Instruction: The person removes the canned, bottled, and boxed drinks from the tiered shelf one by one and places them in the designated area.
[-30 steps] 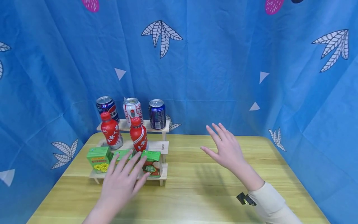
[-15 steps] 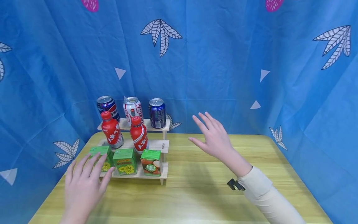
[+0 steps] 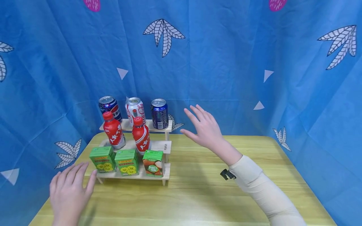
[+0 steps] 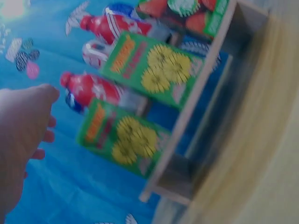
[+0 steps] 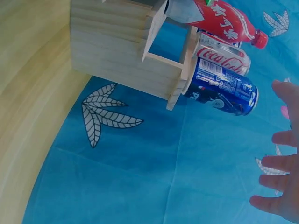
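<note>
My left hand (image 3: 70,192) hovers at the front left, fingers loosely spread, holding nothing. Nearest to it is a green drink carton (image 3: 103,159) with yellow flowers. Beside that carton stand a matching one (image 3: 127,162) and a carton with brown fruit (image 3: 153,164), all on the bottom step of a wooden rack (image 3: 167,171). Two red bottles (image 3: 114,130) stand on the middle step. On top are a blue Pepsi can (image 3: 110,109), a white Coca-Cola can (image 3: 134,110) and a dark blue can (image 5: 222,87). My right hand (image 3: 205,127) floats right of that can, fingers extended, touching nothing.
The rack stands on the left half of a wooden table (image 3: 215,201). A blue patterned curtain (image 3: 215,62) hangs behind the table and along both sides. A black clip (image 3: 227,174) sits at my right sleeve's cuff.
My left hand has moved left, away from in front of the cartons, uncovering them. The right hand has moved left and farther back, toward the rack's top step. The drinks stay in place.
</note>
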{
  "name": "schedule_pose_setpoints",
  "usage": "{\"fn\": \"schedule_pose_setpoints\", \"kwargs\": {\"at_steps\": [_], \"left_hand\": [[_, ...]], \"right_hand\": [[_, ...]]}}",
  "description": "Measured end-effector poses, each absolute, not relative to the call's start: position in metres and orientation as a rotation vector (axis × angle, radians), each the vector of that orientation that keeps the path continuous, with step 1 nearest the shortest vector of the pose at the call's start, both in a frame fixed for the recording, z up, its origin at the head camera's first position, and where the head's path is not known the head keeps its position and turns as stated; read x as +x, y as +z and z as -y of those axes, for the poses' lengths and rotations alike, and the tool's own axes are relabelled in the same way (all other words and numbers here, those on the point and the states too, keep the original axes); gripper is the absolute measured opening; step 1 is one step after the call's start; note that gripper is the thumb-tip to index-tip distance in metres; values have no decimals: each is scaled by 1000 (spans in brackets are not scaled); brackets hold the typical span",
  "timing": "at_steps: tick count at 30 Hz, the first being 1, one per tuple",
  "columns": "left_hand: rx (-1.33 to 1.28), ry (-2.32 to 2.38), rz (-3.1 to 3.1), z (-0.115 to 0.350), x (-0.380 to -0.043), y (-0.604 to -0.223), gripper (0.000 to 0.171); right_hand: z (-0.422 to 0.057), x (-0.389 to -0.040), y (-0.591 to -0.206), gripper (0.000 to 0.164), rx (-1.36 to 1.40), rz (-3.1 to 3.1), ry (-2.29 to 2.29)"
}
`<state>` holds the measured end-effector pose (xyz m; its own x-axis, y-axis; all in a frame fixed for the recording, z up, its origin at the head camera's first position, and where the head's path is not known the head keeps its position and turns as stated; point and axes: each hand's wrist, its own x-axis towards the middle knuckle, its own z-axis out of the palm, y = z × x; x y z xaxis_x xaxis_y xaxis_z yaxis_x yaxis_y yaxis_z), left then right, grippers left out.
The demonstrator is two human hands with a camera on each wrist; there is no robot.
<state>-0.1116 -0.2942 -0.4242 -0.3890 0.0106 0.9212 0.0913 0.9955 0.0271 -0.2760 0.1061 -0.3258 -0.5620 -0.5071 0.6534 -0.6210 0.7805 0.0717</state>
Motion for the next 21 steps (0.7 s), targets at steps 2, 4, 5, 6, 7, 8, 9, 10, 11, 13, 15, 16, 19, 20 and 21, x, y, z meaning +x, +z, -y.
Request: {"fn": "schedule_pose_setpoints", "kwargs": {"at_steps": [2, 4, 5, 6, 7, 8, 9, 10, 11, 13, 15, 16, 19, 20, 21], "left_hand": [[-69, -89, 1996, 299, -113, -429, 64], [-64, -75, 2053, 304, -114, -434, 67], [-64, -75, 2076, 306, -115, -436, 69], [-65, -72, 2099, 308, -115, -439, 71], [-68, -69, 2122, 311, -116, -441, 72], [-71, -66, 2141, 313, -116, -443, 73], [-73, -66, 2161, 315, -117, -445, 75], [-77, -71, 2173, 316, -118, -448, 76], [-80, -76, 2185, 318, -118, -450, 77], [-79, -80, 2228, 321, -119, -454, 79], [-74, -88, 2284, 324, -119, -457, 72], [-69, -87, 2315, 325, -120, -458, 67], [-42, -97, 2424, 327, -121, -462, 53], [-26, -100, 2462, 327, -121, -463, 52], [-10, -103, 2497, 327, -122, -465, 52]], "right_hand": [[-102, -279, -323, 77, 840, 2296, 228], [-99, -282, -321, 77, 845, 2302, 238], [-97, -283, -319, 77, 847, 2305, 242], [-95, -284, -318, 76, 848, 2307, 243], [-93, -285, -317, 76, 849, 2309, 243], [-92, -286, -316, 76, 850, 2308, 239], [-90, -287, -315, 76, 851, 2307, 236], [-88, -288, -313, 76, 852, 2306, 232], [-87, -289, -312, 75, 854, 2301, 227], [-84, -291, -309, 75, 856, 2294, 221], [-81, -294, -307, 74, 856, 2289, 220], [-80, -295, -305, 74, 857, 2288, 220], [-77, -299, -302, 73, 857, 2291, 213], [-76, -301, -301, 74, 854, 2294, 209], [-75, -303, -300, 74, 849, 2298, 205]]}}
